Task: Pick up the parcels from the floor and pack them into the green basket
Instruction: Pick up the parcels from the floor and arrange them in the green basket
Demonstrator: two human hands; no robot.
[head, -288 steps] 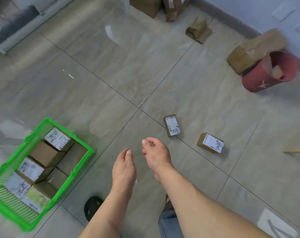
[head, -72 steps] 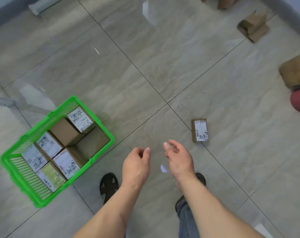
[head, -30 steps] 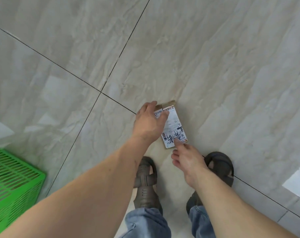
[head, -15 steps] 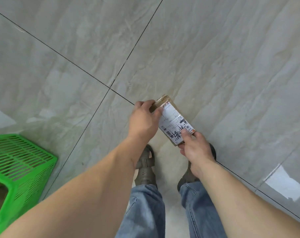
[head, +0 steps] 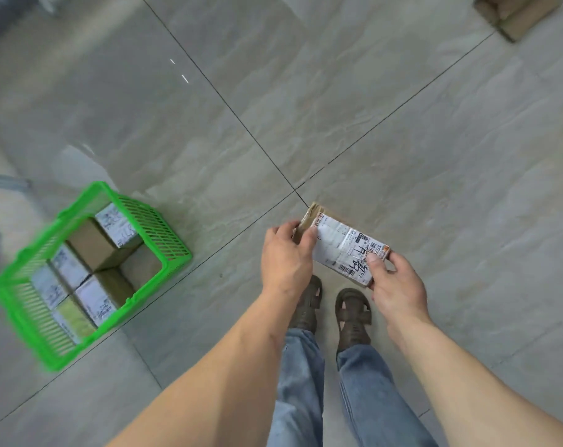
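Observation:
A small brown cardboard parcel [head: 341,243] with a white shipping label is lifted off the floor, held between both hands above my feet. My left hand [head: 286,258] grips its far-left end. My right hand [head: 396,287] pinches its near-right end with thumb on the label. The green basket [head: 173,250] stands on the floor to the left, an arm's length from the parcel. Several labelled and plain brown parcels [head: 90,243] fill its bottom; one gap shows at its right corner.
Grey tiled floor all around. An opened cardboard box [head: 515,11] lies at the top right corner. My sandalled feet [head: 351,312] and jeans are right under the parcel. A grey object [head: 3,183] sits at the left edge beyond the basket.
The parcel has come up off the floor in both hands. My view has lifted and turned left, so the whole basket is back in sight.

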